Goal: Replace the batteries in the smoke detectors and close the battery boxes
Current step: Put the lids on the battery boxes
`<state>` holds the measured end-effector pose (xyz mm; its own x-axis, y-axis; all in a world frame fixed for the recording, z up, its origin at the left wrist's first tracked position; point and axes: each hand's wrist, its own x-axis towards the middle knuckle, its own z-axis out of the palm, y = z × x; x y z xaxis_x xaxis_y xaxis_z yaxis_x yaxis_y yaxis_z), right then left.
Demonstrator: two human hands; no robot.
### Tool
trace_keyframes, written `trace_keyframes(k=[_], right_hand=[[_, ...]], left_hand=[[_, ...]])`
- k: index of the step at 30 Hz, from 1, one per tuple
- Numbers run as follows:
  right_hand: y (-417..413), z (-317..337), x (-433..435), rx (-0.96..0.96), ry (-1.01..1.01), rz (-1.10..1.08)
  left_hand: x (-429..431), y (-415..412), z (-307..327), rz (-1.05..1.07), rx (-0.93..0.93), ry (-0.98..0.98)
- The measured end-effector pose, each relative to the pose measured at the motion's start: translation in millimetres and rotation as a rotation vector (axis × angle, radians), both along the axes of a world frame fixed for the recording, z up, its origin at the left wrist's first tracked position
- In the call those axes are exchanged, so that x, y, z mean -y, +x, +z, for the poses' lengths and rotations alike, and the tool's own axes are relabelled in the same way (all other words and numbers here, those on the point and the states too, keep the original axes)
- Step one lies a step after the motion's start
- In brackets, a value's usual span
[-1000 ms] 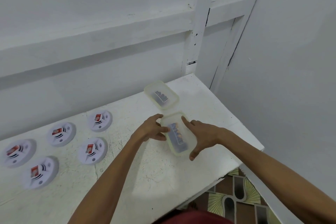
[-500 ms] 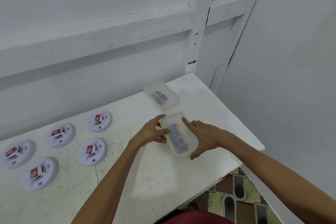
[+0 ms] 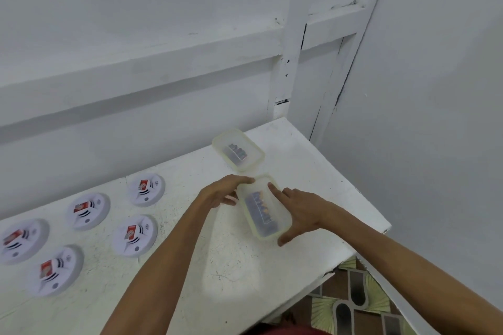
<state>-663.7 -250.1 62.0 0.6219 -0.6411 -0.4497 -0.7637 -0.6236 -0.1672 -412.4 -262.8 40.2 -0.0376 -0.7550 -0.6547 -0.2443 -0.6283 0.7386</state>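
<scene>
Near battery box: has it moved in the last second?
No. The near box keeps the same small gap to the far box behind it. Both shift together in the picture, so that is the head camera.

You will find no word or number here that you can read. Each smoke detector (image 3: pixel 134 235) bears a red label (image 3: pixel 131 232), its print too blurred to make out. The batteries (image 3: pixel 261 209) in the near box (image 3: pixel 281 208) and those in the far box (image 3: pixel 255 155) show coloured print, equally illegible.
</scene>
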Motion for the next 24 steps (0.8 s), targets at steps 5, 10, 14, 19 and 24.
trace_keyframes(k=[5,10,14,19,24], right_hand=[[4.1,0.5,-7.7,0.109,0.152,-0.148],[5.0,3.0,-5.6,0.139,0.218,-0.187],[3.4,8.4,2.3,0.129,0.221,-0.2],[8.4,15.4,4.4,0.046,0.17,-0.189],[27.6,28.6,-7.1,0.021,-0.079,-0.133]], left_hand=[[22.4,-5.3,-13.2,0.348,0.062,-0.072],[23.5,-4.3,-15.6,0.32,0.099,-0.078],[18.4,3.1,-11.7,0.306,0.076,-0.037],[10.5,6.3,-11.4,0.31,0.069,-0.054],[-15.0,12.8,-10.3,0.334,0.097,-0.068]])
